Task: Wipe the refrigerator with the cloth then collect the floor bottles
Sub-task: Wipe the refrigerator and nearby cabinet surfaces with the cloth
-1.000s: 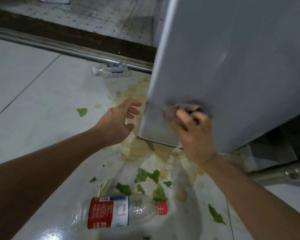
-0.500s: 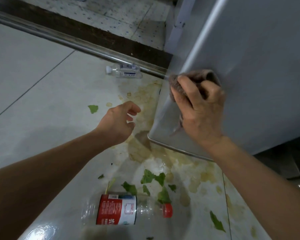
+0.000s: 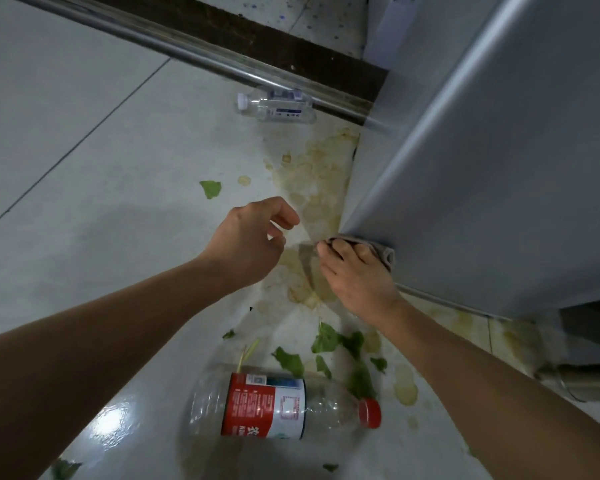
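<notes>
The grey refrigerator (image 3: pixel 492 174) fills the right side, its door hanging over the floor. My right hand (image 3: pixel 357 275) presses a brownish cloth (image 3: pixel 378 249) against the door's lower left corner. My left hand (image 3: pixel 250 240) hovers just left of it over the floor, fingers loosely curled and holding nothing. A large clear bottle (image 3: pixel 281 407) with a red-and-white label and red cap lies on its side near the bottom. A smaller clear bottle (image 3: pixel 278 105) with a white cap lies farther away against a metal rail.
Yellowish spill stains (image 3: pixel 316 178) spread over the white tiles beside the door. Green leaf scraps (image 3: pixel 336 344) lie scattered around the large bottle. A metal door rail (image 3: pixel 194 53) and dark threshold run across the top.
My right hand has slid the cloth down the door edge to its lower corner. My left hand has barely moved. The view has tilted, so the bottles sit higher in frame.
</notes>
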